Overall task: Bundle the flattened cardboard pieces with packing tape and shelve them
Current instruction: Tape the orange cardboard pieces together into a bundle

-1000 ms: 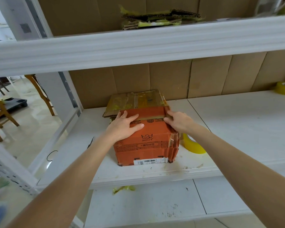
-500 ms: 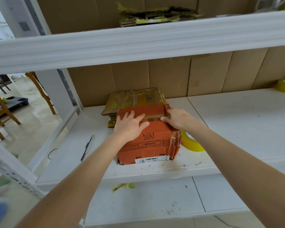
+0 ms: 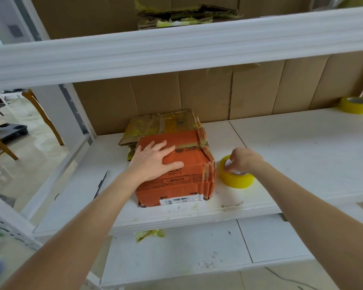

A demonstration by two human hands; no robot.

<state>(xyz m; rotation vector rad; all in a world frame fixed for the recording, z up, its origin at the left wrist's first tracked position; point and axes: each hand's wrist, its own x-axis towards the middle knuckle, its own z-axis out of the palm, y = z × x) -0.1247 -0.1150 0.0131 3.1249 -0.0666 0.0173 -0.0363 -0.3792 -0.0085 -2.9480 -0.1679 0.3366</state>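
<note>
White shelving [image 3: 302, 153] is carrying an orange bundle [image 3: 189, 164], half hiding a brown bundle [image 3: 161, 124] behind. The left hand [image 3: 153, 162] is pressing flat on the orange bundle; the right hand [image 3: 244, 161], blurred, is gripping a tape roll [image 3: 237, 181].

1. Left hand [image 3: 155, 162]: palm down, fingers straight and spread toward 2 o'clock, lying flat on the cardboard bundle [image 3: 176, 186].
2. Left forearm: bare, reaching in from 7 o'clock.
3. Right hand [image 3: 244, 161]: fingers curled down, gripping the top of the tape roll [image 3: 237, 181]; slightly blurred.
4. Right forearm: bare, reaching in from 4 o'clock.
</note>
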